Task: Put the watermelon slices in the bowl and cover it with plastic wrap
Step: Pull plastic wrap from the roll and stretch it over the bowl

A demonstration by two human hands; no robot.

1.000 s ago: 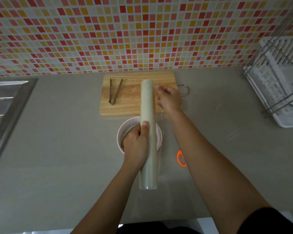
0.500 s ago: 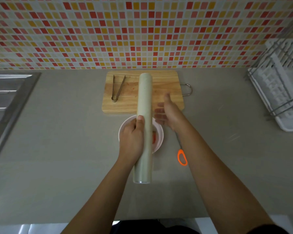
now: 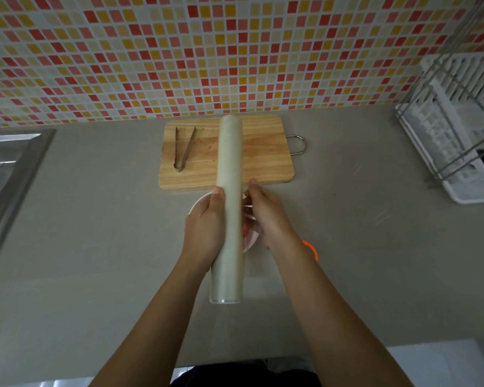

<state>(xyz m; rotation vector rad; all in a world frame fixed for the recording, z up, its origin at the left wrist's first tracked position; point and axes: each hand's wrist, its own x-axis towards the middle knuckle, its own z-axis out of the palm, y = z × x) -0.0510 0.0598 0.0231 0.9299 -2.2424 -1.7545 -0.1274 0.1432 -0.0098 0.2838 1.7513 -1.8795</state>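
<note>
A long pale roll of plastic wrap [image 3: 228, 208] is held lengthwise above the white bowl [image 3: 197, 203], which is mostly hidden under my hands. My left hand [image 3: 204, 227] grips the roll's middle from the left. On the roll's right side my right hand [image 3: 266, 216] has its fingers curled at the edge of the film. A little pink-red watermelon [image 3: 246, 233] shows between the roll and my right hand.
A wooden cutting board [image 3: 263, 155] with metal tongs [image 3: 182, 148] lies behind the bowl. Orange-handled scissors [image 3: 311, 248] peek out by my right wrist. A sink [image 3: 6, 169] is at the left, a white dish rack [image 3: 456, 132] at the right.
My right hand came back from the cutting board to the right side of the roll over the bowl. The roll and my left hand shifted slightly.
</note>
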